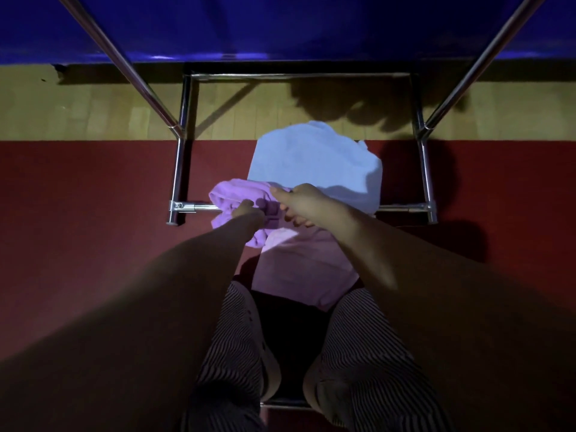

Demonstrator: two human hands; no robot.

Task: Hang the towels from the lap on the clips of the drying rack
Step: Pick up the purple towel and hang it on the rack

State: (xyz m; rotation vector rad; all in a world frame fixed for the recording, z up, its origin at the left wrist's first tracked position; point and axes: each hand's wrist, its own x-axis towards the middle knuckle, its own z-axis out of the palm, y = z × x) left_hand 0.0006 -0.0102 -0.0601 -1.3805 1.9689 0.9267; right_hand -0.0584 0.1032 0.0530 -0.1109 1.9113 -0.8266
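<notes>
A purple towel (299, 266) hangs down in front of me, its top bunched at the near horizontal bar (402, 208) of the metal drying rack. My left hand (247, 213) grips the bunched purple cloth at the bar. My right hand (304, 202) pinches the same towel's top edge just to the right. Behind it hangs a pale blue-white towel (314, 163). No clips show; the hands and cloth cover that stretch of bar.
The rack's chrome frame stands on a red mat (87, 188), with slanted poles (124, 60) rising left and right. Wooden floor (93, 113) and a blue wall lie beyond. My knees in striped trousers (237, 353) are below. The scene is dim.
</notes>
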